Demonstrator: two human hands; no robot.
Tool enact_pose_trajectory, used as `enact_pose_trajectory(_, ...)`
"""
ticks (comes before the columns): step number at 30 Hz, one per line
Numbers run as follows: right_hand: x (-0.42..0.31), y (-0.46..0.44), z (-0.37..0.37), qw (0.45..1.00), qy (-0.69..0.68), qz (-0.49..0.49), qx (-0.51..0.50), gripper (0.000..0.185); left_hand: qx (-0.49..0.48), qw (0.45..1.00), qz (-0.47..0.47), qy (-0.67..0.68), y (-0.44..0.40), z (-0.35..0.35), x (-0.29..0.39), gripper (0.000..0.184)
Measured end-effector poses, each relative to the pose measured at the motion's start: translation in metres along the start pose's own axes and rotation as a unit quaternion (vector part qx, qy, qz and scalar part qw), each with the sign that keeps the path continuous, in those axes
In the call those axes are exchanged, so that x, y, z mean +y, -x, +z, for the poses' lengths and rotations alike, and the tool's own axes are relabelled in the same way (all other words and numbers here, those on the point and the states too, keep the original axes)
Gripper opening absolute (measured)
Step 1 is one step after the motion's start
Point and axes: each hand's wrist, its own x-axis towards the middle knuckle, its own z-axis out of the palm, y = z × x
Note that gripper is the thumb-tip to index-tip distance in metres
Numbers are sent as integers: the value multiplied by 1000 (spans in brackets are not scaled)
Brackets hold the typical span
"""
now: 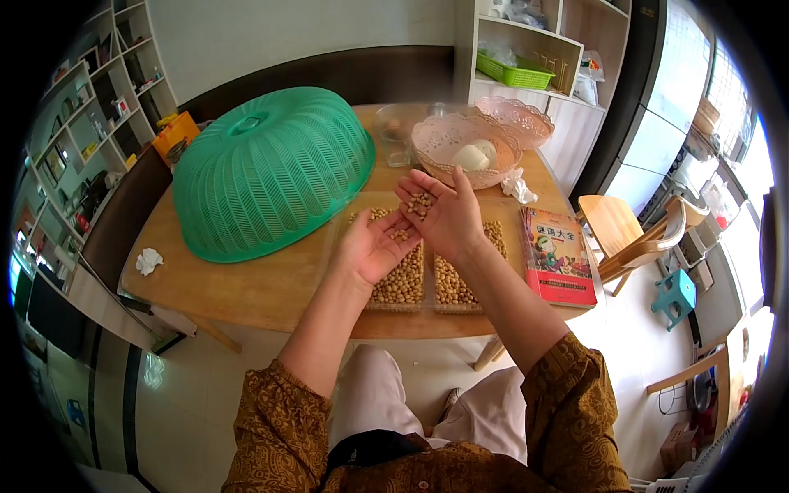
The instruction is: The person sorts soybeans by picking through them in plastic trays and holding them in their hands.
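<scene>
My left hand (367,253) is palm up over the two clear trays, with a few tan beans (400,235) lying on its fingers. Beside it and touching it, my right hand (457,218) is also palm up and slightly cupped. A small heap of brownish beans (421,205) rests on its fingers. Below my hands, a left tray of beans (400,283) and a right tray of beans (454,287) lie side by side on the wooden table (246,287). My hands and forearms hide part of both trays.
A large green mesh food cover (275,172) stands at the left. Behind my hands are a pink lacy basket (436,140) with white round items and a clear glass (398,152). A red book (560,259) lies at right; crumpled tissues (519,187) lie near the basket.
</scene>
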Motion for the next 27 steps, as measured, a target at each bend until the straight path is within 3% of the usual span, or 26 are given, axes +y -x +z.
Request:
enact_pose_trajectory(12, -1, 1, 0, 1000, 4, 1, -12, 67, -9, 1000, 15, -14, 5, 4, -1, 55)
enact_pose_trajectory(20, 2, 4, 6, 990, 119, -18, -70, 71, 4, 999, 22, -34, 8, 10, -1, 55)
enact_pose_trajectory(27, 2, 8, 12, 985, 142, -13, -100, 71, -13, 998, 34, -46, 8, 7, -2, 53)
